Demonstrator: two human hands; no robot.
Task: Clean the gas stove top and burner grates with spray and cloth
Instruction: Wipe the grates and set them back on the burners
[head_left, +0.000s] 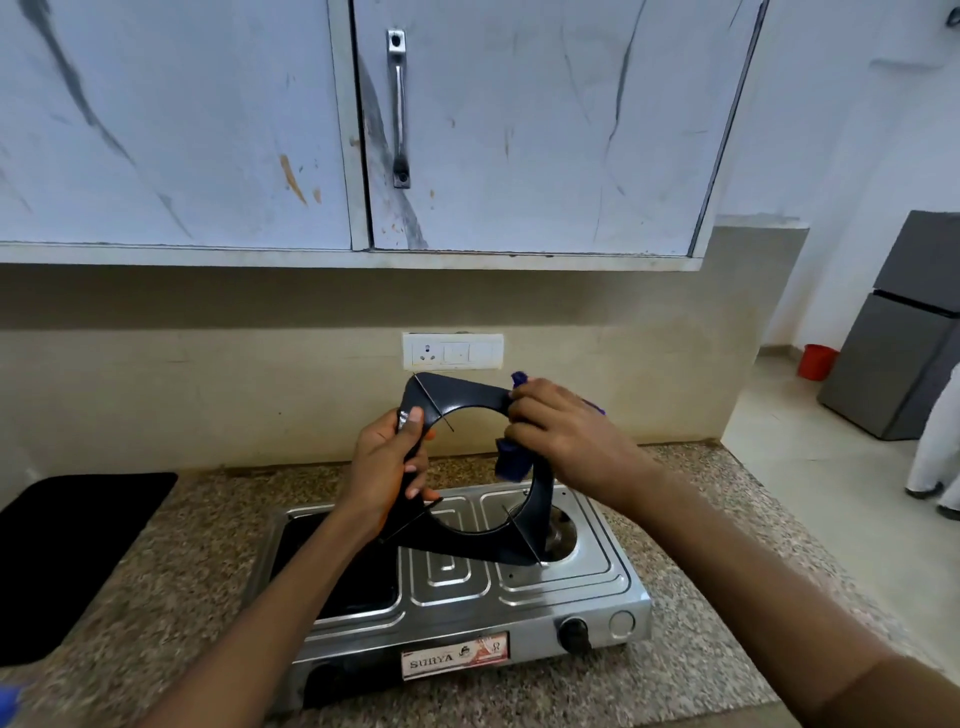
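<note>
Speckled granite counter (156, 613), steel stove (524, 587), black ringed grate (467, 395), blue cloth (511, 460)

Mid-frame, the burner grate (475, 467) held upright in both hands blocks the way to the stove top (566, 577) behind it. Bare counter (691, 670) lies open at lower right — at left, a black mat (72, 556) covers it.
</note>
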